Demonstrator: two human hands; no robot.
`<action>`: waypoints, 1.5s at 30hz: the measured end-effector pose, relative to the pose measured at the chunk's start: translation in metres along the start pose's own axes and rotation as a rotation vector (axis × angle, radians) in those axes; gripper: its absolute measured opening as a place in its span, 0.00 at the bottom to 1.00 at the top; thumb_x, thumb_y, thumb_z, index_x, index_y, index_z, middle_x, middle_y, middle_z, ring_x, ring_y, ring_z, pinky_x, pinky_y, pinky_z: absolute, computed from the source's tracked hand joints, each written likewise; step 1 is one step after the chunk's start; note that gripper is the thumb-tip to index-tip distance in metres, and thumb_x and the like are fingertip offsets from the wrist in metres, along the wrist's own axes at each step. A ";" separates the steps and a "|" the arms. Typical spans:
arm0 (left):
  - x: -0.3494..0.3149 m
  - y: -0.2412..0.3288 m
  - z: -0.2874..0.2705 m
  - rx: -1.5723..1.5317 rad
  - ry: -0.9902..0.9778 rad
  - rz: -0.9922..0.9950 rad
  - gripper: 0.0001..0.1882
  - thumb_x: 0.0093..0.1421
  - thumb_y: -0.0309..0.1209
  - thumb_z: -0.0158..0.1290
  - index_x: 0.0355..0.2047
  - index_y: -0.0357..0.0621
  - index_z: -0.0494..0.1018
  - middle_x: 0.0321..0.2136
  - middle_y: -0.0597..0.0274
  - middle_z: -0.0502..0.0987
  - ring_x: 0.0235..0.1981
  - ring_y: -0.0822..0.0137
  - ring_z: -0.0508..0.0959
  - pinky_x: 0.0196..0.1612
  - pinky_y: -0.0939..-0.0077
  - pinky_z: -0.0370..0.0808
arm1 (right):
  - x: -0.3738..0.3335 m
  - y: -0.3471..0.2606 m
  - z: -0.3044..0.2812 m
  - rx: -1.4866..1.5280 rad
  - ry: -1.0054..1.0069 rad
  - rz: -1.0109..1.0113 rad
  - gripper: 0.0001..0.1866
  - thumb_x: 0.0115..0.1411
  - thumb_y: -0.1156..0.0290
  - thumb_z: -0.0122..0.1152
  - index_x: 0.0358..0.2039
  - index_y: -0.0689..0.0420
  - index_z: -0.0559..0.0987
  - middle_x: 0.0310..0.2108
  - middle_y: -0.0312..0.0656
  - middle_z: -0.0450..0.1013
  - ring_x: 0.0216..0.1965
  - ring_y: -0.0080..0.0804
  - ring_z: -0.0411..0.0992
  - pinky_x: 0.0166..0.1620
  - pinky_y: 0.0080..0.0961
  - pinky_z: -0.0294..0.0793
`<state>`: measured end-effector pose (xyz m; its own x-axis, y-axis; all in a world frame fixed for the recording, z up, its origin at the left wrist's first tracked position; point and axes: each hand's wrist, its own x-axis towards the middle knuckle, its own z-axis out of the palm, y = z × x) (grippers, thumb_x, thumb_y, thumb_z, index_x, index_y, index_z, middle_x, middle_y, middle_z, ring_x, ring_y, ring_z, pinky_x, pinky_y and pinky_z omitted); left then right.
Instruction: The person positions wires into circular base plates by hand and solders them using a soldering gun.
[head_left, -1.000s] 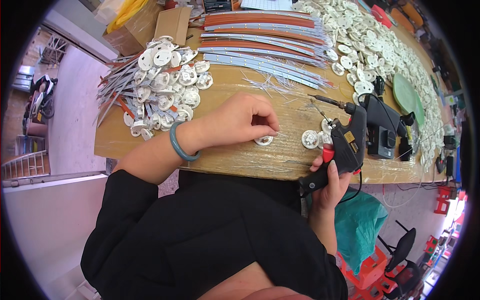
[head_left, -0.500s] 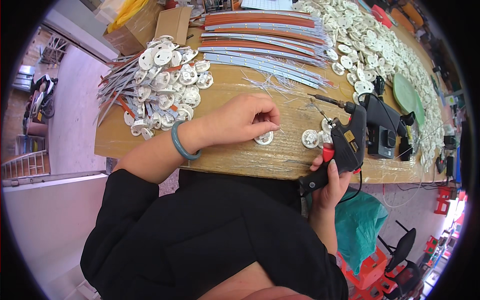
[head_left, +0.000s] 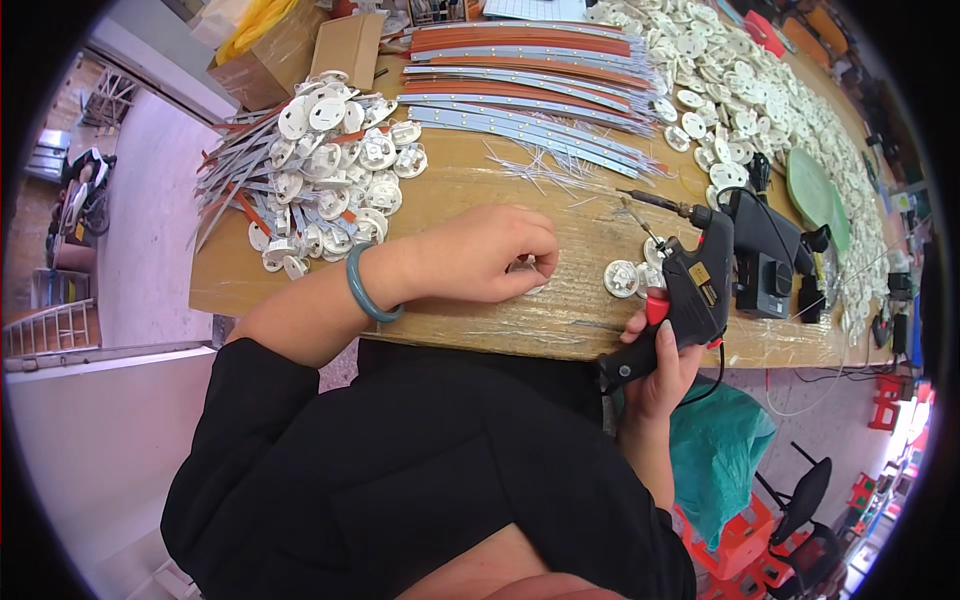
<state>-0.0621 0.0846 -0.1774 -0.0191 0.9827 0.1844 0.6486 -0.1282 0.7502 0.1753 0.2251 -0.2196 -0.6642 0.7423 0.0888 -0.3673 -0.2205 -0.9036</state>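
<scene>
My left hand, with a grey-green bangle at the wrist, is closed over a white round plastic cap on the wooden table. Its fingers and thumb curl together and cover most of that piece; whether a thin wire is also in the pinch is hidden. My right hand grips the handle of a black soldering gun with a red trigger, held upright at the table's front edge. The gun's long tip points to the far left. Beside it lie a few white round caps.
A heap of strips with white caps lies at the left. Rows of LED strips and loose thin wires lie farther back. Many white caps cover the right. A black stand is beside the gun; a green bag hangs below.
My left hand has shifted slightly down and closed farther over the white cap, hiding more of it and the thin wire seen before. The right hand and soldering gun stay put.
</scene>
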 end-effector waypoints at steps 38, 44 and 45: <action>-0.001 0.006 0.007 0.165 0.137 -0.220 0.03 0.54 0.26 0.52 0.29 0.41 0.71 0.31 0.54 0.72 0.32 0.50 0.76 0.35 0.58 0.74 | 0.000 -0.003 0.005 0.026 0.033 -0.003 0.21 0.62 0.76 0.55 0.54 0.69 0.67 0.42 0.53 0.74 0.34 0.34 0.75 0.36 0.27 0.78; -0.001 0.007 0.006 0.165 0.126 -0.225 0.03 0.54 0.27 0.52 0.29 0.41 0.71 0.31 0.54 0.72 0.33 0.50 0.76 0.35 0.58 0.74 | 0.000 -0.003 0.005 0.006 0.030 -0.001 0.21 0.62 0.75 0.55 0.53 0.70 0.68 0.38 0.52 0.74 0.33 0.34 0.75 0.36 0.26 0.77; -0.001 0.007 0.006 0.165 0.123 -0.226 0.04 0.54 0.27 0.52 0.29 0.41 0.71 0.31 0.54 0.72 0.33 0.50 0.76 0.35 0.58 0.74 | 0.000 -0.003 0.005 0.004 0.027 0.000 0.21 0.62 0.75 0.55 0.53 0.70 0.68 0.38 0.52 0.74 0.33 0.34 0.75 0.36 0.26 0.77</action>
<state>-0.0530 0.0838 -0.1766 -0.2620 0.9590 0.1078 0.7322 0.1248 0.6696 0.1733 0.2226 -0.2143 -0.6462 0.7592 0.0775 -0.3701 -0.2229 -0.9019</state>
